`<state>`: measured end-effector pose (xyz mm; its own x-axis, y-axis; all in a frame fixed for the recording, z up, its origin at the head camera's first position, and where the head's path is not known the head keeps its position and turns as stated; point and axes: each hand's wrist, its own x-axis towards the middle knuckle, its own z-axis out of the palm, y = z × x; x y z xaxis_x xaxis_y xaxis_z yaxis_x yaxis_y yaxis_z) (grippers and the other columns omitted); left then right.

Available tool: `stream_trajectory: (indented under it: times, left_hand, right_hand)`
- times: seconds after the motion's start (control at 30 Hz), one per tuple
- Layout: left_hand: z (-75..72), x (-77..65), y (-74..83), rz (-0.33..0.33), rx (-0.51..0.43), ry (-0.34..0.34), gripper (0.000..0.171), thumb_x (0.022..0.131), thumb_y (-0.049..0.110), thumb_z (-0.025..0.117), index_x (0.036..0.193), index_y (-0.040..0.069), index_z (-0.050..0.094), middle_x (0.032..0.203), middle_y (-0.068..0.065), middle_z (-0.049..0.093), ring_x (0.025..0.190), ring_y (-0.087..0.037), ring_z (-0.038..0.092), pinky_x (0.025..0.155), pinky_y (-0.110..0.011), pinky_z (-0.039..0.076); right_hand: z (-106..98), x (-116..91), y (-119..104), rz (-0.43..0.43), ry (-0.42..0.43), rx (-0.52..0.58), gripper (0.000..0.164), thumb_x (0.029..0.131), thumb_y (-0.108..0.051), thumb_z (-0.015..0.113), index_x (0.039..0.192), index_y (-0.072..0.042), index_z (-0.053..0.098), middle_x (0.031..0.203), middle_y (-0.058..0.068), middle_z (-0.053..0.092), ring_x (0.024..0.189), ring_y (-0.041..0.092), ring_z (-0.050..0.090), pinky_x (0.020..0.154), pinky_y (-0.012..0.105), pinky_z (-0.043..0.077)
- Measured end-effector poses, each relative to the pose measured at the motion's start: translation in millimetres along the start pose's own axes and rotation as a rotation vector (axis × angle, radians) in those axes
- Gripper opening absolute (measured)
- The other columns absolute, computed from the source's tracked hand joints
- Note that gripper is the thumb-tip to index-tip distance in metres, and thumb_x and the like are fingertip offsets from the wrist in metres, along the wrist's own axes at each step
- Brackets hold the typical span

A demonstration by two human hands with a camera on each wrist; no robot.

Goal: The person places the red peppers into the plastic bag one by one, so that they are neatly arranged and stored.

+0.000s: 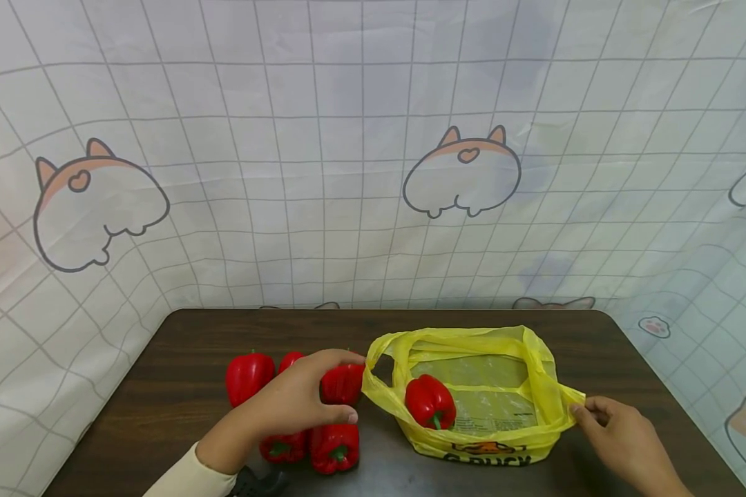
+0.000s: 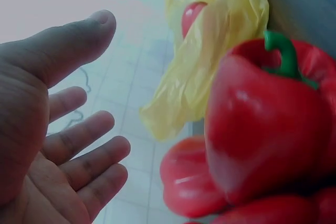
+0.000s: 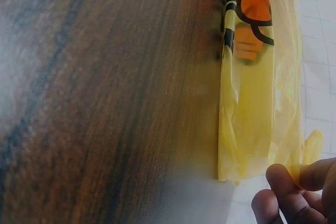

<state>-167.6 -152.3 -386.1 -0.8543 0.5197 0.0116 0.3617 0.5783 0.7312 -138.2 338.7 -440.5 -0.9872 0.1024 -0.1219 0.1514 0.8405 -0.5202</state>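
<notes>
While your right hand (image 1: 624,438) pinches the right handle (image 1: 570,398) of the yellow bag (image 1: 424,437), a thin, crinkled plastic with black print on its front wall, your left hand (image 1: 292,402) reaches just beside the left handle (image 1: 378,392), thumb spread from loosely extended fingers, grasping nothing. One red pepper (image 1: 427,399), glossy and lobed, lies inside the bag at its left end. More peppers (image 1: 249,377), equally smooth and plump, cluster left of the bag, some partly hidden by your left hand. Beneath the bag, the table (image 1: 193,359) shows dark, streaky wood grain; behind it hangs creased, pale cloth (image 1: 342,86) with printed grid lines.
</notes>
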Motion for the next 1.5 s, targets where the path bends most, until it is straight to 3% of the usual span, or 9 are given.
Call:
stream_trajectory:
  times: [0.17, 0.5, 0.83, 1.3, 1.5]
  left_hand:
    - [-7.2, -6.8, -8.3, -0.036, -0.012, 0.018, 0.073, 0.081, 0.042, 0.088, 0.144, 0.029, 0.054, 0.142, 0.010, 0.053, 0.133, -0.027, 0.049, 0.098, -0.057, 0.051]
    - [-17.9, -17.4, -22.7, -0.049, 0.003, 0.093, 0.072, 0.080, 0.036, 0.089, 0.142, 0.022, 0.057, 0.140, 0.003, 0.058, 0.133, -0.031, 0.050, 0.097, -0.062, 0.049]
    - [-32.9, -33.6, -41.7, -0.091, 0.019, 0.124, 0.071, 0.080, 0.038, 0.089, 0.142, 0.021, 0.056, 0.140, -0.003, 0.058, 0.125, -0.032, 0.055, 0.092, -0.055, 0.054]
    - [-49.6, -54.9, -64.6, -0.124, 0.070, 0.209, 0.070, 0.081, 0.037, 0.088, 0.142, 0.022, 0.056, 0.143, -0.005, 0.057, 0.133, -0.038, 0.051, 0.101, -0.064, 0.045]
    - [-58.2, -65.1, -73.5, -0.153, 0.048, 0.251, 0.070, 0.081, 0.035, 0.088, 0.143, 0.023, 0.056, 0.139, -0.007, 0.060, 0.122, -0.034, 0.058, 0.094, -0.056, 0.052]
  right_hand:
    - [0, 1, 1, -0.007, -0.003, 0.004, 0.054, 0.104, -0.045, 0.057, 0.117, 0.006, 0.068, 0.091, 0.003, 0.072, 0.075, 0.018, 0.060, 0.062, 0.040, 0.051]
    - [0, 0, -1, -0.012, -0.006, 0.001, 0.049, 0.106, -0.040, 0.056, 0.118, 0.007, 0.067, 0.089, 0.002, 0.071, 0.072, 0.017, 0.057, 0.061, 0.038, 0.049]
    - [-1, -1, -3, -0.004, -0.020, 0.006, 0.049, 0.106, -0.039, 0.057, 0.118, 0.007, 0.067, 0.094, 0.005, 0.073, 0.078, 0.019, 0.063, 0.065, 0.043, 0.053]
    - [-1, 1, -5, -0.003, -0.012, -0.004, 0.051, 0.106, -0.039, 0.057, 0.119, 0.009, 0.065, 0.090, 0.003, 0.072, 0.073, 0.018, 0.059, 0.061, 0.039, 0.050]
    - [-2, 1, -5, -0.008, -0.014, -0.006, 0.054, 0.106, -0.040, 0.056, 0.122, 0.011, 0.064, 0.093, 0.005, 0.073, 0.078, 0.019, 0.064, 0.065, 0.044, 0.054]
